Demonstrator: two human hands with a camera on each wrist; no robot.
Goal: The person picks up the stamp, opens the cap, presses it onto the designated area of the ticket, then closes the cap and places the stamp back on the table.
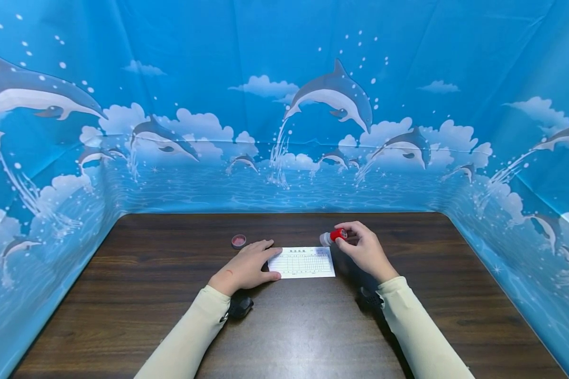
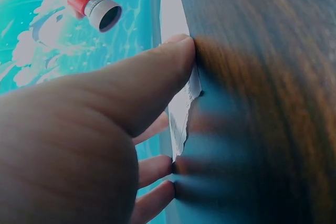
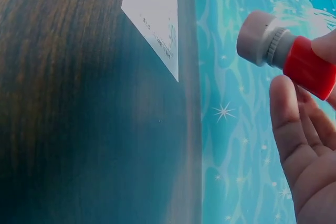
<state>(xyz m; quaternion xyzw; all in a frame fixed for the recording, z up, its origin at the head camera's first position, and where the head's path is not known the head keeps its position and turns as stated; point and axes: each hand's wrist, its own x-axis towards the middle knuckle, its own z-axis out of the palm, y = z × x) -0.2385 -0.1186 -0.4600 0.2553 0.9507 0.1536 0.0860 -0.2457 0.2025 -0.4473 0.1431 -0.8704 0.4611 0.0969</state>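
Observation:
A white printed form slip [image 1: 301,262] with a ruled grid lies flat on the table. My left hand [image 1: 249,267] presses on its left end, thumb and fingers spread out. In the left wrist view the thumb rests on the slip [image 2: 181,114], which has a ragged edge there. Above the slip's upper right corner, my right hand [image 1: 366,251] pinches a round stamp [image 1: 339,235] by its red handle. The stamp is tilted sideways, its clear whitish end pointing left. The right wrist view shows the stamp [image 3: 310,66] held off the table between thumb and fingers.
A small round dark-rimmed piece [image 1: 238,241] with a pinkish middle lies beyond my left hand. The dark wood table [image 1: 294,337] ends at a blue dolphin-print curtain [image 1: 265,184] along its back and sides. A black wrist device [image 1: 241,307] sits under the left sleeve.

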